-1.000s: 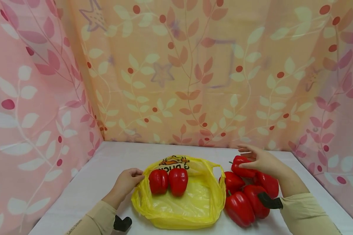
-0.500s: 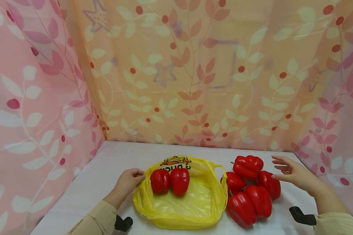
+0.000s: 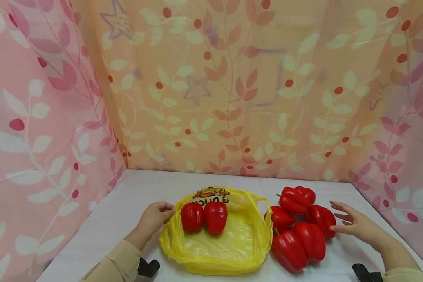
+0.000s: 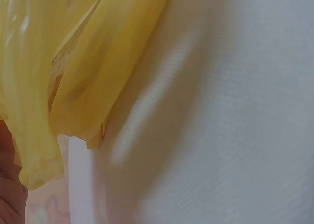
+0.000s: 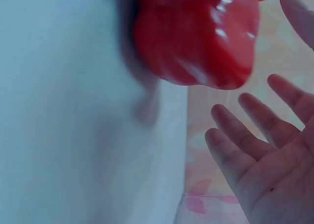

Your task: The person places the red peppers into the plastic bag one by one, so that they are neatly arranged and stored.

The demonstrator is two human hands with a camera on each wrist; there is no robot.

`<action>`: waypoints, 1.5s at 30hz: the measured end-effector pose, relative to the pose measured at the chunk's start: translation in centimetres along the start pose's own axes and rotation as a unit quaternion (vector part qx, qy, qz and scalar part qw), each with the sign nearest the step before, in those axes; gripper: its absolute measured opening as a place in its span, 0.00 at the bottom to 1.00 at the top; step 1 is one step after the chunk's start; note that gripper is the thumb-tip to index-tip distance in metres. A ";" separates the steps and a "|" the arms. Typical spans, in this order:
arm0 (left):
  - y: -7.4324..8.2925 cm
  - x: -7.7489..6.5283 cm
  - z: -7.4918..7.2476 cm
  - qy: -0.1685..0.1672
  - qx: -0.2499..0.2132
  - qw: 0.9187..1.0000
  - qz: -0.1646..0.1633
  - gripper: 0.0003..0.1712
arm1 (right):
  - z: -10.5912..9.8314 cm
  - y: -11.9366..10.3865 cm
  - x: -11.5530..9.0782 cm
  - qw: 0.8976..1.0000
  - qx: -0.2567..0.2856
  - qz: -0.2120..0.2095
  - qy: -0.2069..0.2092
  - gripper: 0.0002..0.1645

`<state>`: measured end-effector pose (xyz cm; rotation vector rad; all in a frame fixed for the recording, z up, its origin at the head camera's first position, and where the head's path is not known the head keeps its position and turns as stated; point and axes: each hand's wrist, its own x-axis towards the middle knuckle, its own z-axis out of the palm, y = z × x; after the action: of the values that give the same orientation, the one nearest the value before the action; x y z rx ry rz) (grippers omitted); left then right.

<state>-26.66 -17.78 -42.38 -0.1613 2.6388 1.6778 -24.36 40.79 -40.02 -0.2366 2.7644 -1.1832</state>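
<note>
My left hand (image 3: 151,220) pinches the left rim of a yellow plastic bag (image 3: 218,268), which lies with its mouth spread wide. Inside, two red bell peppers (image 3: 216,218) sit side by side near the back left. In the left wrist view, folds of the bag (image 4: 98,82) hang beside the fingers, mostly cut off by the frame. My right hand (image 3: 361,226) is held with fingers extended just right of a red bell pepper (image 3: 321,220). The right wrist view shows that hand (image 5: 274,160) holding nothing, apart from the nearest pepper (image 5: 201,42).
Several more red bell peppers (image 3: 288,250) are clustered against the bag's right side. A white cloth (image 3: 102,227) covers the table. Patterned curtains (image 3: 211,98) enclose the back and both sides.
My right hand has moved from over the rearmost pepper to the right of the pile, then slightly toward me. The left hand keeps its hold on the bag. The peppers stay in place.
</note>
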 end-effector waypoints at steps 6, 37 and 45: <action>0.0 0.0 0.0 0.000 -0.001 1.000 0.002 0.07 | 0.6 0.9 0.3 1.000 -0.018 -0.010 0.018 0.52; -0.4 0.1 0.1 -0.001 -0.002 1.000 -0.001 0.07 | 2.1 1.8 0.7 0.999 0.025 0.030 -0.036 0.57; -0.5 0.2 0.1 0.000 -0.006 1.000 0.003 0.07 | 1.8 2.0 0.4 0.999 0.019 0.043 -0.026 0.57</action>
<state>-26.86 -17.88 -42.93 -0.1550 2.6319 1.6964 -24.60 40.80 -42.70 -0.1402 2.6760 -1.1897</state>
